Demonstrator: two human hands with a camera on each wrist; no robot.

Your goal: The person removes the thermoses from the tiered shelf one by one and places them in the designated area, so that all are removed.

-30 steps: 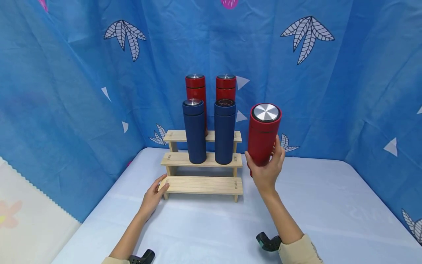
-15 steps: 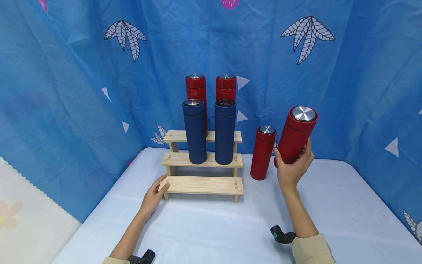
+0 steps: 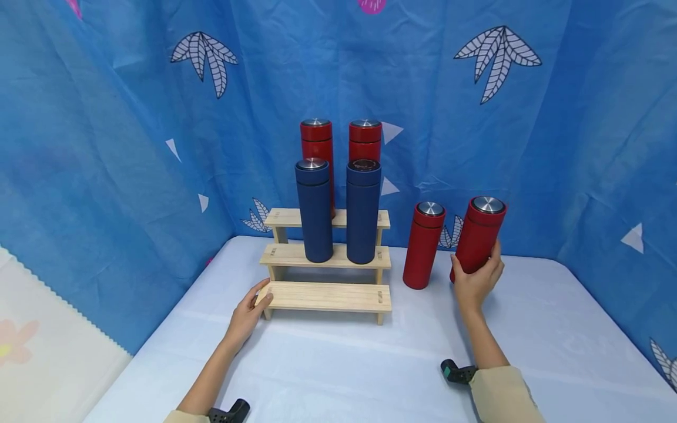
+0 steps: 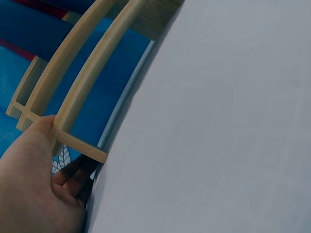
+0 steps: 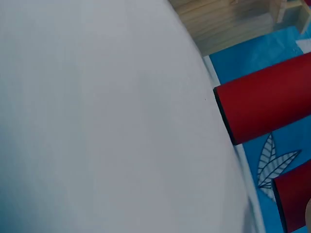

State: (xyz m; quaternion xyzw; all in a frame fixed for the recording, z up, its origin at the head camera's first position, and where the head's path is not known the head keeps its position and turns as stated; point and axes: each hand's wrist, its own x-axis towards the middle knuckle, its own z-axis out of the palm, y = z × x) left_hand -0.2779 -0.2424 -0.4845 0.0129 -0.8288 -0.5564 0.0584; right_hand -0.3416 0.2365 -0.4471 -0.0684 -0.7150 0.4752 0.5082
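Observation:
My right hand (image 3: 478, 285) grips a red thermos (image 3: 479, 235) with a silver lid, low down on its body, fingers behind and thumb on its left side. This thermos leans slightly to the right, close over the table. Just left of it a second red thermos (image 3: 423, 249) stands on the table. In the right wrist view only the bottom part of the held thermos (image 5: 293, 199) shows, with a bit of a finger. My left hand (image 3: 245, 314) holds the left end of the lowest step of a three-step wooden stand (image 3: 328, 296), thumb on top and fingers below.
Two blue thermoses (image 3: 314, 217) stand on the stand's middle step. Behind them, two more red thermoses (image 3: 365, 140) rise from the top step, partly hidden. A blue patterned curtain (image 3: 423, 76) closes off the back and sides of the white-covered table (image 3: 338, 370).
My right hand has carried the red thermos to the right, past the standing one, then lowered it toward the table. My left hand stays on the stand.

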